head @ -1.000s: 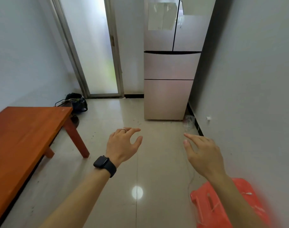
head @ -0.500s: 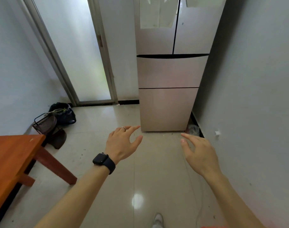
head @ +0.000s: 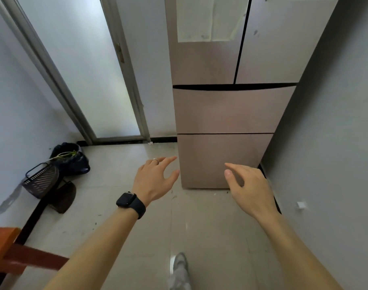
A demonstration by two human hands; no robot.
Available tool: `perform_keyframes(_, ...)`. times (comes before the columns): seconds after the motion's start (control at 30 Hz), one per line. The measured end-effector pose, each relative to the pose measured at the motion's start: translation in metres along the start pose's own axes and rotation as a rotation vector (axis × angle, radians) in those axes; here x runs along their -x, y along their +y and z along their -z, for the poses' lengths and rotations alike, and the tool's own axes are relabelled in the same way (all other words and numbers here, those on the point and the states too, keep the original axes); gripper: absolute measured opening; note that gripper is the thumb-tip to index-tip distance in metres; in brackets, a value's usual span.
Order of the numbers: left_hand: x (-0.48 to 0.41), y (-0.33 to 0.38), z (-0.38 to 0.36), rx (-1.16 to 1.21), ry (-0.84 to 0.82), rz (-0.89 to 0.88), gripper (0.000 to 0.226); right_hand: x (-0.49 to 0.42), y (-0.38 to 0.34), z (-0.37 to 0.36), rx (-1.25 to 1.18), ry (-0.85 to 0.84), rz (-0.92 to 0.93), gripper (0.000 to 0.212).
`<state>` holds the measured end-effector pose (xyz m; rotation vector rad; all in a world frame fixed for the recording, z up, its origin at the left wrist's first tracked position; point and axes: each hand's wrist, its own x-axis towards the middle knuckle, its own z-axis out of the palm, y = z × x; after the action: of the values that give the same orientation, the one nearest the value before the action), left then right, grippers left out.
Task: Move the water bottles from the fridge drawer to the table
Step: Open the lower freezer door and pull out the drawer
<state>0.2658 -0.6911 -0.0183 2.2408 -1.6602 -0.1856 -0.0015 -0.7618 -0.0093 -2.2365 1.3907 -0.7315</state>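
Note:
A tall pinkish-beige fridge (head: 231, 59) stands ahead against the right wall. Its upper drawer (head: 229, 110) and lower drawer (head: 218, 151) are both closed, so no water bottles show. My left hand (head: 155, 177), with a ring and a black watch on the wrist, reaches forward with relaxed fingers and holds nothing. My right hand (head: 249, 188) is stretched out in front of the lower drawer, fingers loose and empty. Only a corner of the orange-brown wooden table (head: 0, 239) appears at the bottom left.
A frosted glass door (head: 84, 70) is left of the fridge. A black bag (head: 73, 159), a dark basket (head: 41, 181) and a dustpan (head: 63, 197) lie on the floor by the left wall. My shoe (head: 180, 266) is on the tiled floor.
I have walked closer to the fridge, which now looks much larger. The table has slid almost out of view at the left, and the red stool is gone from view. Both hands stay raised and empty.

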Motion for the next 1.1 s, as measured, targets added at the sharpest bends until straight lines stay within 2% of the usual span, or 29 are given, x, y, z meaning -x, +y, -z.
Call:
perform_keyframes(0.4, -0.284, -0.053, -0.024, 0.117, -0.005, 0.018, 0.047, -0.277, 0.007, -0.050, 0.094, 0.064, -0.007, 0.037)
perform_keyframes(0.53, -0.364, -0.068, -0.017, 0.157, 0.047, 0.036, 0.053, -0.357, 0.002, -0.053, 0.134, 0.190, 0.008, 0.042)
perform_keyframes(0.6, -0.397, -0.069, -0.013, 0.305, 0.074, 0.112, 0.062, -0.390, 0.000, -0.057, 0.167, 0.253, -0.004, 0.050)
perform_keyframes(0.7, -0.439, -0.071, -0.012, 0.620, 0.062, 0.262, 0.078, -0.432, 0.002, -0.067, 0.222, 0.295, -0.014, 0.067)
perform_keyframes(0.77, -0.460, -0.071, -0.017, 0.744, 0.019, 0.313, 0.081, -0.457, 0.012, -0.080, 0.285, 0.292, -0.007, 0.075)
perform_keyframes(0.9, -0.484, -0.061, -0.031, 0.846, -0.038, 0.313, 0.079, -0.491, 0.039, -0.111, 0.332, 0.254, -0.022, 0.079)
perform_keyframes(1.1, -0.495, -0.043, -0.055, 0.966, 0.076, 0.433, 0.064, -0.514, 0.073, -0.139, 0.394, 0.300, 0.021, 0.084)
